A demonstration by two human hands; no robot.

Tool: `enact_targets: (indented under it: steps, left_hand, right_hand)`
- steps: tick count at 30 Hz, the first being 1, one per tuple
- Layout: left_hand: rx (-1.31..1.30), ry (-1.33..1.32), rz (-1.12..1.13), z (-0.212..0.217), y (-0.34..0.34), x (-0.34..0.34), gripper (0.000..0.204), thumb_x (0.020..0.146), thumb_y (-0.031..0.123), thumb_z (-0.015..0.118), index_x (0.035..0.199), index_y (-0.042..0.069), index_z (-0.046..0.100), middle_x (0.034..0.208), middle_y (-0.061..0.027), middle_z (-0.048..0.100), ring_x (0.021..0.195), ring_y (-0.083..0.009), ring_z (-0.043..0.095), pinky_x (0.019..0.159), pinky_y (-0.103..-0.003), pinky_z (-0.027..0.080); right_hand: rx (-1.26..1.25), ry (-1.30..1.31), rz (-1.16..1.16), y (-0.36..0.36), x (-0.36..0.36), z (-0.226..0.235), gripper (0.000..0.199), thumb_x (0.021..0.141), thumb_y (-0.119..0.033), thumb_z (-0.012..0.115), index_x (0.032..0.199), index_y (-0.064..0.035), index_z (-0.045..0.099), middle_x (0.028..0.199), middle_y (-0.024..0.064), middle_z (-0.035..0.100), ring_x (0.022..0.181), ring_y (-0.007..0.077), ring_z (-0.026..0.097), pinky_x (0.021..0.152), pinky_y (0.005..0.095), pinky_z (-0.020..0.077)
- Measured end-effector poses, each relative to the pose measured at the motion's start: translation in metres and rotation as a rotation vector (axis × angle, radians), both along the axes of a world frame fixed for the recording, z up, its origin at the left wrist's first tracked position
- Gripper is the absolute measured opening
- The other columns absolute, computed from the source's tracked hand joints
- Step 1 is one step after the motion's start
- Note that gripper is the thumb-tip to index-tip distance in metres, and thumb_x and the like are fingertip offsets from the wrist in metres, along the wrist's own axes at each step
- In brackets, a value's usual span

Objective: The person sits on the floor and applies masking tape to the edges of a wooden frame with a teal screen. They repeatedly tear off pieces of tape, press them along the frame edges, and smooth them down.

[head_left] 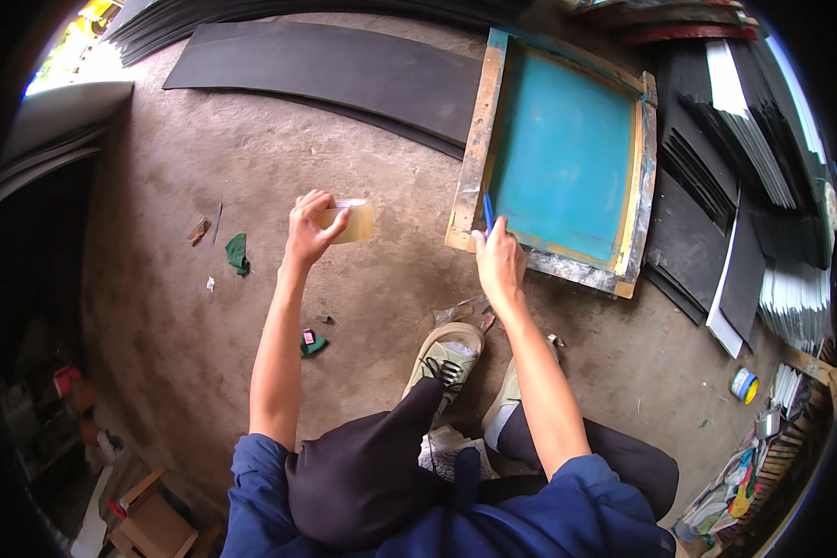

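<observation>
My left hand (pixel 313 226) is closed round a wide roll of yellowish see-through tape (pixel 359 223), held up over the floor left of the framed screen. In my right hand (pixel 501 262) is a slim blue pen-like tool (pixel 488 210), its far end pointing away from me; I cannot tell whether it is a pen or a cutter. This hand is over the near left corner of a wooden-framed screen (pixel 474 158) with taut teal mesh (pixel 567 153). Yellowish tape lines the frame's inner edges. Whether the right hand touches the frame cannot be made out.
Long black sheets (pixel 325 74) lie behind, and stacked black and white boards (pixel 697 177) stand at the right. Green scraps (pixel 237 254) litter the concrete floor (pixel 177 325). A small tub (pixel 743 384) sits at the right, a cardboard box (pixel 153 525) at the lower left.
</observation>
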State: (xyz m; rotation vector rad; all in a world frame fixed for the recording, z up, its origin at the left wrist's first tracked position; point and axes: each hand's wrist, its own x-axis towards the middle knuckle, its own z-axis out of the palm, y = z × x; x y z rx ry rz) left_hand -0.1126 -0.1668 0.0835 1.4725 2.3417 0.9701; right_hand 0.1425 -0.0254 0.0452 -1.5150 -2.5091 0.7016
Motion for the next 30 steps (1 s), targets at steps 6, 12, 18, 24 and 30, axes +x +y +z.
enact_targets:
  steps: [6, 12, 18, 24, 30]
  left_hand:
    - [-0.018, 0.341, 0.032, -0.030, -0.014, 0.042, 0.031, 0.072, 0.025, 0.063, 0.096, 0.008, 0.052, 0.093, -0.0043, 0.050, 0.096, -0.0175, 0.046, 0.091, -0.037, 0.025]
    - [-0.209, 0.365, -0.069, -0.067, -0.024, 0.076, 0.027, 0.073, 0.024, 0.067, 0.096, 0.016, 0.055, 0.094, -0.0007, 0.051, 0.098, -0.0164, 0.048, 0.090, -0.041, 0.024]
    - [-0.039, 0.242, -0.024, -0.046, 0.002, 0.081, 0.032, 0.073, 0.025, 0.068, 0.100, 0.014, 0.055, 0.094, -0.0036, 0.052, 0.098, -0.0218, 0.048, 0.088, -0.041, 0.028]
    - [-0.055, 0.166, -0.431, -0.002, 0.073, 0.104, 0.033, 0.074, 0.020, 0.065, 0.106, 0.012, 0.058, 0.100, -0.0062, 0.052, 0.103, -0.0272, 0.044, 0.086, -0.040, 0.038]
    - [-0.171, 0.290, -0.625, -0.011, 0.112, 0.123, 0.019, 0.074, 0.024, 0.067, 0.089, 0.013, 0.067, 0.102, -0.0042, 0.052, 0.106, -0.0263, 0.041, 0.087, -0.040, 0.038]
  right_hand:
    - [-0.167, 0.015, 0.224, -0.087, -0.026, 0.001, 0.032, 0.089, -0.022, 0.049, 0.103, 0.0059, 0.044, 0.060, 0.0151, 0.058, 0.059, 0.0312, 0.062, 0.054, 0.0420, 0.0505]
    - [-0.323, -0.122, 0.131, -0.087, -0.023, -0.031, 0.039, 0.087, -0.029, 0.052, 0.107, 0.0032, 0.041, 0.088, 0.0207, 0.059, 0.081, 0.0370, 0.061, 0.066, 0.0467, 0.0512]
    - [-0.327, -0.050, 0.624, -0.053, 0.028, 0.003, 0.040, 0.086, -0.028, 0.054, 0.108, 0.0039, 0.043, 0.096, 0.0232, 0.054, 0.089, 0.0385, 0.058, 0.076, 0.0456, 0.0493]
    - [-0.043, 0.001, 0.557, 0.074, 0.131, 0.081, 0.022, 0.081, -0.014, 0.051, 0.094, 0.0018, 0.059, 0.090, 0.0187, 0.059, 0.089, 0.0335, 0.054, 0.084, 0.0409, 0.0440]
    - [-0.094, -0.080, 0.243, 0.136, 0.216, 0.079, 0.017, 0.079, -0.008, 0.058, 0.095, -0.0030, 0.060, 0.097, 0.0133, 0.057, 0.094, 0.0310, 0.051, 0.087, 0.0383, 0.0408]
